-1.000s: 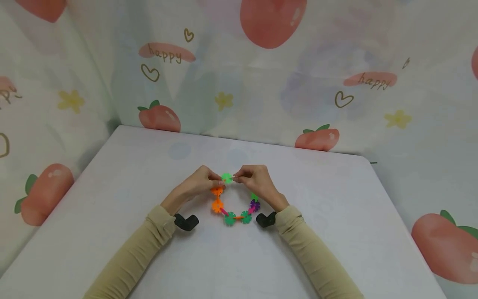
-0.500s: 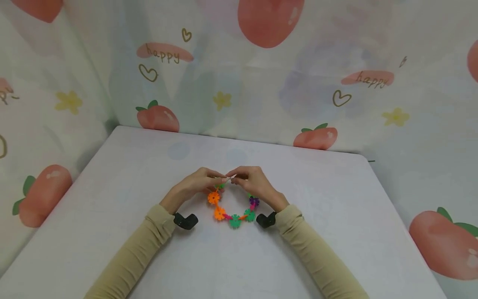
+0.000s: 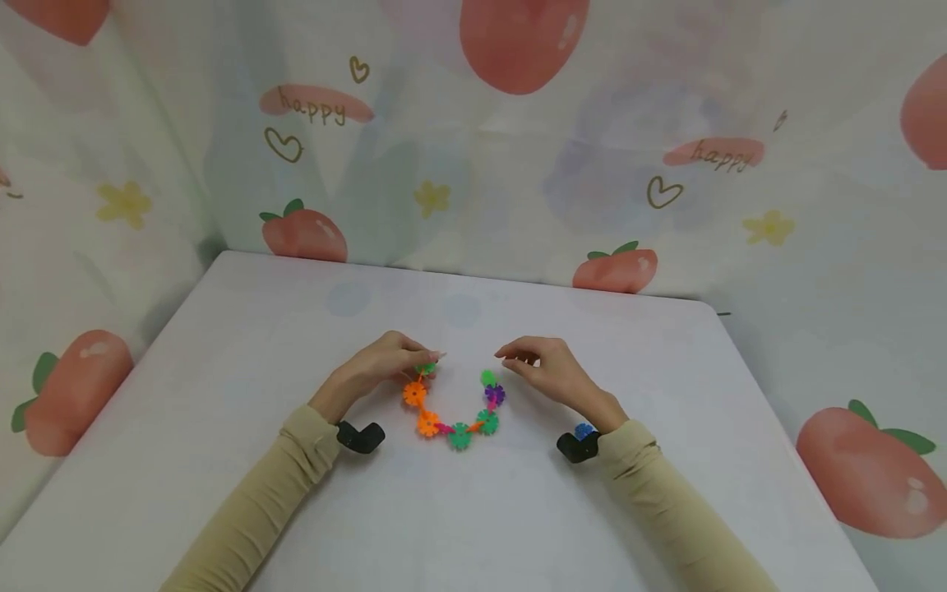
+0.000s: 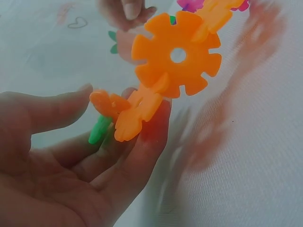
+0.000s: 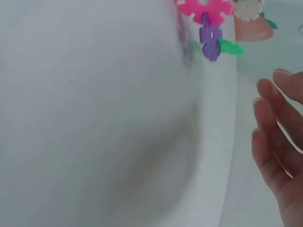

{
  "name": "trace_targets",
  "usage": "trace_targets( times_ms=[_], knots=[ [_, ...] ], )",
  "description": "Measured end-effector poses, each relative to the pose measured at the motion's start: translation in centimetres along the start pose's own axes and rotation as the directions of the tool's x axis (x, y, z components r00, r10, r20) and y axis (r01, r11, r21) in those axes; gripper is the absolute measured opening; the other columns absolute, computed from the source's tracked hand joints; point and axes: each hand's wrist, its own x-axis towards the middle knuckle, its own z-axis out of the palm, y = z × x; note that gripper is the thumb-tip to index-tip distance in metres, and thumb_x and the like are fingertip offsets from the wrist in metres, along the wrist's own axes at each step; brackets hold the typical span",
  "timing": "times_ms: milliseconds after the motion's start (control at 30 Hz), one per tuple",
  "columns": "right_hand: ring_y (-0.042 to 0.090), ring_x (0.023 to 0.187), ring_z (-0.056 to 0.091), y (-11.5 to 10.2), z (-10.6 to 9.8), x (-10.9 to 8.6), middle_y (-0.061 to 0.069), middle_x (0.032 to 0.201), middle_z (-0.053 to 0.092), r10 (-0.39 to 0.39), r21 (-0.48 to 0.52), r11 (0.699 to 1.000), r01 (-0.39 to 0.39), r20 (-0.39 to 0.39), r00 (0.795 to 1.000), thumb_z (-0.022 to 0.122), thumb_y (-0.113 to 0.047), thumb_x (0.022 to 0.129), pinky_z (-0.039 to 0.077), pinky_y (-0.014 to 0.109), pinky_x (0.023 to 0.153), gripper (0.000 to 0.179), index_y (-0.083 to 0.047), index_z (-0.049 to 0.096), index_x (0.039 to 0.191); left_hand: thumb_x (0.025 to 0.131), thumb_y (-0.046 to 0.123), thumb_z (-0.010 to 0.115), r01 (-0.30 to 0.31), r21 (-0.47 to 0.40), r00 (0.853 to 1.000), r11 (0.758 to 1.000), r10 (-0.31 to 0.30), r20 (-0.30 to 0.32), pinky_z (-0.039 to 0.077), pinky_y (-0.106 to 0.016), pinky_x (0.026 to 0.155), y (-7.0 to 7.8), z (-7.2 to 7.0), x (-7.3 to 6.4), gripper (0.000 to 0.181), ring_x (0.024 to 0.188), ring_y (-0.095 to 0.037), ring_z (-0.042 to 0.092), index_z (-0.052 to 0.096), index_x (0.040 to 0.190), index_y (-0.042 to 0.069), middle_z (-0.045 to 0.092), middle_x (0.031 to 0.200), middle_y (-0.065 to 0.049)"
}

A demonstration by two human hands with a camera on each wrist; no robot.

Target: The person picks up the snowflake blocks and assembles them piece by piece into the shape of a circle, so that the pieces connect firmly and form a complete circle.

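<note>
A curved chain of flower-shaped plastic snowflake discs (image 3: 427,424) lies ahead of me in orange, pink, green and purple. My left hand (image 3: 385,359) holds its left end, where a green disc (image 3: 425,369) and a thin white piece (image 3: 441,356) show at the fingertips. In the left wrist view the fingers curl behind the orange discs (image 4: 177,56). Apart from the chain, my right hand (image 3: 551,370) hovers with loosely bent fingers and holds nothing. Nearest to it is the chain's light green end disc (image 3: 488,378), joined to a purple disc (image 3: 495,395).
A blue snowflake disc (image 3: 584,430) sits by the right wrist, partly covered by the black wrist camera (image 3: 578,447). The white table (image 3: 459,526) meets a patterned cloth backdrop (image 3: 473,164) at its far edge.
My right hand has left the white piece and moved right, away from the left hand. The left hand keeps the chain's end. The blue disc has come into sight by the right wrist.
</note>
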Motion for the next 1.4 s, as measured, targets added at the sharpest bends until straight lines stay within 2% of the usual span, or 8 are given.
trace_targets(
  times_ms=[333, 467, 667, 833, 967, 1100, 1300, 1400],
  knots=[
    [0.013, 0.083, 0.063, 1.9, -2.5, -4.0, 0.0, 0.099, 0.076, 0.073, -0.063, 0.995, -0.071, 0.03, 0.997, 0.073, -0.01, 0.095, 0.054, 0.026, 0.075, 0.016, -0.008, 0.079, 0.11, 0.1, 0.037, 0.067, -0.012, -0.002, 1.0, 1.0, 0.012, 0.013, 0.056, -0.036, 0.092, 0.1, 0.0, -0.1, 0.049, 0.095, -0.019, 0.066, 0.068, 0.129, -0.003, 0.077, 0.106, -0.01],
    [0.013, 0.085, 0.062, 2.4, -3.2, -5.3, 0.0, 0.101, 0.076, 0.125, -0.071, 0.99, -0.12, 0.068, 0.99, 0.072, -0.011, 0.096, 0.054, 0.025, 0.075, 0.017, -0.009, 0.078, 0.111, 0.1, 0.035, 0.067, -0.012, 0.008, 1.0, 1.0, 0.012, 0.013, 0.057, -0.036, 0.091, 0.0, 0.0, -0.2, 0.049, 0.096, -0.02, 0.067, 0.068, 0.13, -0.004, 0.075, 0.111, -0.011],
    [0.013, 0.085, 0.062, 3.1, -4.1, -7.2, -0.001, 0.099, 0.074, 0.16, -0.081, 0.985, -0.151, 0.119, 0.98, 0.073, -0.011, 0.094, 0.053, 0.025, 0.075, 0.014, -0.008, 0.077, 0.108, 0.1, 0.034, 0.067, -0.003, 0.017, 1.0, 1.0, 0.003, 0.009, 0.056, -0.038, 0.095, 0.0, 0.1, -0.2, 0.049, 0.101, -0.023, 0.066, 0.066, 0.132, -0.003, 0.071, 0.121, -0.013],
    [0.013, 0.084, 0.061, 3.9, -4.7, -8.6, -0.003, 0.097, 0.072, 0.215, -0.095, 0.975, -0.201, 0.17, 0.962, 0.077, -0.017, 0.092, 0.053, 0.025, 0.075, 0.016, -0.01, 0.075, 0.107, 0.1, 0.034, 0.067, 0.006, 0.011, 1.0, 1.0, -0.006, 0.006, 0.055, -0.039, 0.097, 0.1, 0.2, -0.2, 0.051, 0.104, -0.024, 0.065, 0.065, 0.133, -0.004, 0.069, 0.126, -0.015],
    [0.012, 0.084, 0.06, 4.4, -5.3, -9.4, -0.002, 0.097, 0.071, 0.243, -0.096, 0.969, -0.228, 0.196, 0.95, 0.082, -0.022, 0.089, 0.052, 0.024, 0.074, 0.023, -0.01, 0.074, 0.107, 0.1, 0.035, 0.067, 0.009, 0.011, 1.0, 1.0, -0.009, 0.002, 0.055, -0.039, 0.098, 0.0, 0.2, -0.2, 0.052, 0.106, -0.024, 0.065, 0.065, 0.134, -0.004, 0.067, 0.129, -0.015],
    [0.013, 0.083, 0.058, 4.5, -5.6, -10.0, 0.0, 0.093, 0.066, 0.253, -0.055, 0.967, -0.247, 0.235, 0.939, 0.087, -0.025, 0.084, 0.051, 0.024, 0.073, 0.028, -0.011, 0.074, 0.105, 0.1, 0.035, 0.067, 0.013, 0.01, 1.0, 1.0, -0.013, -0.003, 0.055, -0.04, 0.099, -0.2, 0.1, -0.1, 0.053, 0.106, -0.025, 0.065, 0.064, 0.133, -0.005, 0.067, 0.129, -0.016],
    [0.013, 0.082, 0.055, 4.5, -5.4, -10.4, 0.001, 0.089, 0.06, 0.21, -0.04, 0.978, -0.206, 0.26, 0.943, 0.088, -0.017, 0.082, 0.049, 0.024, 0.072, 0.026, -0.009, 0.07, 0.099, 0.1, 0.036, 0.067, 0.016, 0.002, 1.0, 1.0, -0.016, -0.002, 0.054, -0.041, 0.101, -0.2, 0.0, 0.0, 0.053, 0.108, -0.026, 0.065, 0.065, 0.133, -0.005, 0.067, 0.13, -0.016],
    [0.012, 0.079, 0.055, 4.4, -5.2, -10.3, -0.001, 0.085, 0.061, 0.226, -0.05, 0.974, -0.221, 0.244, 0.943, 0.087, -0.014, 0.083, 0.048, 0.024, 0.07, 0.026, -0.011, 0.065, 0.096, 0.099, 0.036, 0.068, 0.02, -0.003, 1.0, 1.0, -0.02, 0.0, 0.055, -0.04, 0.099, -0.1, 0.0, 0.0, 0.053, 0.106, -0.025, 0.065, 0.065, 0.133, -0.005, 0.068, 0.127, -0.015]
  ],
)
